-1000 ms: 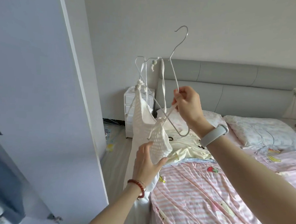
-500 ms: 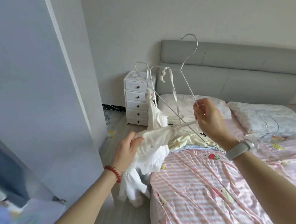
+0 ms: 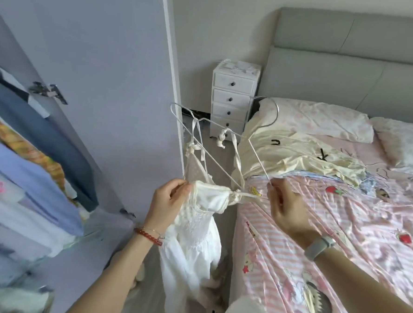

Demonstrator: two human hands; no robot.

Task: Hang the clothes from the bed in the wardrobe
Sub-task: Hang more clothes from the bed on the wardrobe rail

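A white strappy dress (image 3: 196,230) hangs between my hands, its tied straps looped over a thin white wire hanger (image 3: 214,137). My left hand (image 3: 167,202) grips the dress's top edge on the left. My right hand (image 3: 285,207) pinches the hanger's wire and a strap end above the bed's edge. The hanger lies tilted, its hook (image 3: 273,112) pointing toward the pillows. A pale yellow garment (image 3: 297,157) lies crumpled on the bed (image 3: 340,249). The open wardrobe (image 3: 31,157) at left holds several hung clothes.
The wardrobe door (image 3: 97,65) stands open between wardrobe and bed. A white drawer unit (image 3: 231,97) stands by the grey headboard (image 3: 351,63). Two pillows (image 3: 323,120) lie at the head of the bed. A narrow floor strip runs between door and bed.
The view has swung down and left, bringing the wardrobe's clothes into sight. Both hands and the hanger have dropped lower; the hanger tipped over toward the bed. The dress hangs unfolded.
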